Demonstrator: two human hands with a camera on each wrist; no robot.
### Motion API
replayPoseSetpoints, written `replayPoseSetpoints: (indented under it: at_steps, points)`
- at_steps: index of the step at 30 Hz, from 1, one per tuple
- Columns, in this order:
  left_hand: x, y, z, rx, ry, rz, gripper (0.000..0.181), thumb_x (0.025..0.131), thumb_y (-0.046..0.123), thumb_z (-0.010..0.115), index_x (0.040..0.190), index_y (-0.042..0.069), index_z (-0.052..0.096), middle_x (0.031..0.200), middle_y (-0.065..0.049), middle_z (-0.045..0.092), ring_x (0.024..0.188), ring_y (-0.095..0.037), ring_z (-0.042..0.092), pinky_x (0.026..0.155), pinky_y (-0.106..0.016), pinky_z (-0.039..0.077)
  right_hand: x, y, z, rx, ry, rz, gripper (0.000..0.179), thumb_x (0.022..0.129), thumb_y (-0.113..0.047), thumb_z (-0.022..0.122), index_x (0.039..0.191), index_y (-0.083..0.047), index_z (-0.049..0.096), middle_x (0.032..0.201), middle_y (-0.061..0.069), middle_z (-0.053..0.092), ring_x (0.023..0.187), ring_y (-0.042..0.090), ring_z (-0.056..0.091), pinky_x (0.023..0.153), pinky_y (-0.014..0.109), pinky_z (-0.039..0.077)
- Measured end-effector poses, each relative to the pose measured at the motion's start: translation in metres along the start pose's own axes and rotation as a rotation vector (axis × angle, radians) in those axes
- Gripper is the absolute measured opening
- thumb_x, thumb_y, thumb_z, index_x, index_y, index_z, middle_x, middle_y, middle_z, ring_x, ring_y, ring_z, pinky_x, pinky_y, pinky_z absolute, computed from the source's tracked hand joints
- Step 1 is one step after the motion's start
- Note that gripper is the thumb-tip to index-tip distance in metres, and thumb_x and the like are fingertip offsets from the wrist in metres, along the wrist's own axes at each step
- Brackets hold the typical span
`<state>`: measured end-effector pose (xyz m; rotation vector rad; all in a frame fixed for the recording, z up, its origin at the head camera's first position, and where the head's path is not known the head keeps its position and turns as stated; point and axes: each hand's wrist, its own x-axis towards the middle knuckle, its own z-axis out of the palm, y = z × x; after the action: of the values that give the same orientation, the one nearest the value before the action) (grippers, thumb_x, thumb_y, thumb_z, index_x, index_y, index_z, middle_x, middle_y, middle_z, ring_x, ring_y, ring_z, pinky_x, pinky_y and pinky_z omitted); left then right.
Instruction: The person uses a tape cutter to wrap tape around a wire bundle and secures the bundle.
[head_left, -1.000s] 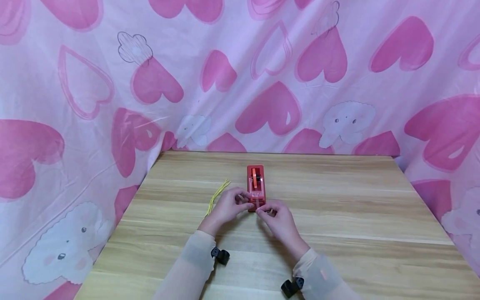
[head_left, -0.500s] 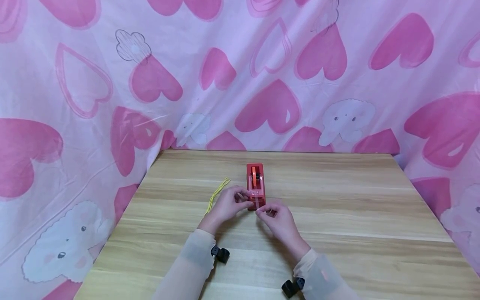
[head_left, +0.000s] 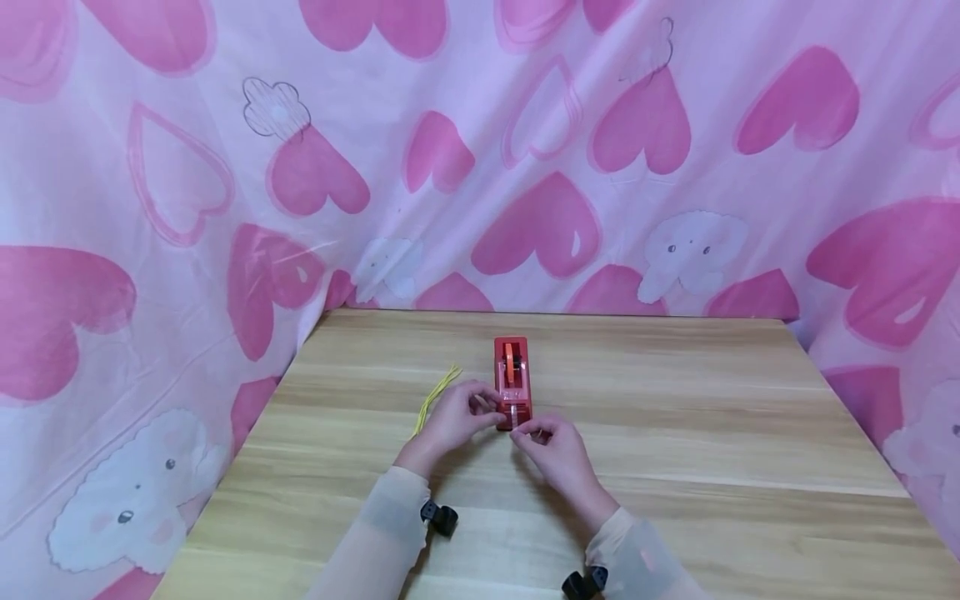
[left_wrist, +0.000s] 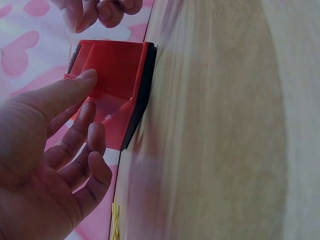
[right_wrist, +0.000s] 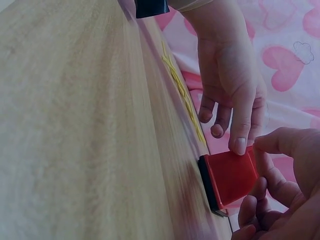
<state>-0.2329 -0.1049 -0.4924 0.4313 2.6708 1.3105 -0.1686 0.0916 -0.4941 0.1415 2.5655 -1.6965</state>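
Observation:
A red tape dispenser [head_left: 513, 375] with an orange-cored roll stands upright on the wooden table, its dark base downward. My left hand [head_left: 456, 412] is at its left front side. In the left wrist view the thumb [left_wrist: 80, 82] lies on the dispenser's side close to the serrated blade [left_wrist: 74, 59]; the index finger is partly hidden behind it, and the other fingers curl loosely. My right hand [head_left: 557, 450] is just in front of the dispenser. Its thumb and index finger pinch the end of a clear strip of tape [head_left: 514, 414], which is hard to make out.
Several yellow strings [head_left: 435, 398] lie in a bundle to the left of the dispenser, partly behind the left hand. A pink heart-patterned cloth [head_left: 536, 225] hangs behind the wooden table [head_left: 675, 400] and down its sides.
The head view has tilted slightly, so the whole scene sits a little lower. The right fingertips have come slightly toward me from the dispenser; the left hand stays at its side.

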Motion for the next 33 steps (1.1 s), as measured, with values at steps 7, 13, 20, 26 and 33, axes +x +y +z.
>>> replayPoseSetpoints:
  at_steps: [7, 13, 20, 26, 33]
  points:
    - [-0.002, 0.003, -0.003, -0.01, 0.017, 0.024, 0.021, 0.088, 0.023, 0.084, 0.107, 0.023, 0.074, 0.104, 0.004, 0.069, 0.086, -0.013, 0.061, 0.069, -0.029, 0.053, 0.0, -0.002, -0.001, -0.01, 0.007, -0.005, 0.01, 0.09, -0.02, 0.079, 0.094, -0.01, 0.079, 0.096, 0.007, 0.064, 0.084, 0.019, 0.054, 0.071, 0.029, 0.046]
    - [-0.002, 0.0, -0.009, -0.037, 0.033, 0.024, 0.024, 0.087, 0.023, 0.084, 0.109, 0.02, 0.074, 0.106, 0.002, 0.07, 0.085, -0.013, 0.061, 0.07, -0.027, 0.053, -0.001, -0.002, -0.001, -0.02, 0.014, 0.001, 0.011, 0.091, -0.021, 0.079, 0.094, -0.011, 0.079, 0.098, 0.007, 0.064, 0.086, 0.019, 0.054, 0.072, 0.029, 0.046]
    - [-0.004, -0.005, -0.022, -0.062, 0.069, -0.021, 0.023, 0.088, 0.02, 0.083, 0.11, 0.02, 0.074, 0.108, 0.0, 0.071, 0.085, -0.016, 0.06, 0.072, -0.03, 0.052, -0.001, -0.001, -0.002, -0.022, 0.015, 0.003, 0.01, 0.089, -0.021, 0.081, 0.092, -0.011, 0.08, 0.096, 0.006, 0.064, 0.086, 0.019, 0.054, 0.073, 0.029, 0.045]
    - [-0.008, -0.017, -0.039, 0.056, 0.145, -0.058, 0.023, 0.089, 0.021, 0.083, 0.11, 0.017, 0.075, 0.11, 0.002, 0.07, 0.085, -0.016, 0.06, 0.074, -0.032, 0.052, -0.001, -0.001, -0.001, -0.034, 0.019, 0.016, 0.007, 0.089, -0.02, 0.081, 0.091, -0.014, 0.08, 0.096, 0.005, 0.063, 0.086, 0.02, 0.053, 0.074, 0.03, 0.045]
    - [-0.01, -0.036, -0.056, 0.198, 0.198, -0.124, 0.021, 0.089, 0.023, 0.083, 0.108, 0.016, 0.075, 0.108, -0.001, 0.071, 0.091, -0.018, 0.066, 0.081, -0.038, 0.054, -0.001, 0.0, 0.001, -0.042, 0.03, -0.01, 0.006, 0.088, -0.02, 0.082, 0.09, -0.014, 0.08, 0.096, 0.005, 0.064, 0.086, 0.02, 0.054, 0.075, 0.031, 0.045]
